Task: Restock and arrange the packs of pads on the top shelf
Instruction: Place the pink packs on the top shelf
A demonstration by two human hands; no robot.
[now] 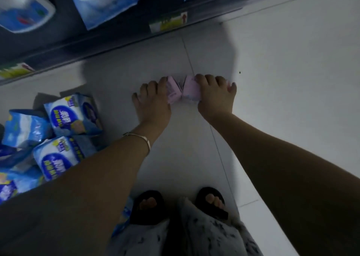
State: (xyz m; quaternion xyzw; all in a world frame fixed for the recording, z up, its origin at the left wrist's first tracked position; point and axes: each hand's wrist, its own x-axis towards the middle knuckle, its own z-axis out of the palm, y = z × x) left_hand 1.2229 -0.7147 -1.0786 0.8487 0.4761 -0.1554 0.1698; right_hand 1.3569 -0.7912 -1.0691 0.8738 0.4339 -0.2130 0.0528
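Pads are down on the tiled floor [282, 84], mid frame, two pink packs touching. Right hand [215, 97] has its fingers curled over the right pink pack [191, 90]. Left hand [153, 101] is splayed against the left pink pack [172, 92], can't tell if it's gripping. Blue packs [64, 117] are piled lower left, under the shelf [116, 41].

Two pink packs [190, 90] in the middle of the frame, pale with darker purple print, against a floor [282, 60] of plain whitish-grey tiles. Lower left, there are blue-and-white packs [72, 113] with touches of yellow, and upper left a dark grey shelf [78, 39] carrying yellow-green labels [169, 22]. Along the bottom: black sandals [148, 207], grey trousers [210, 232] flecked with dark specks, and a silver bracelet [145, 138] just above.
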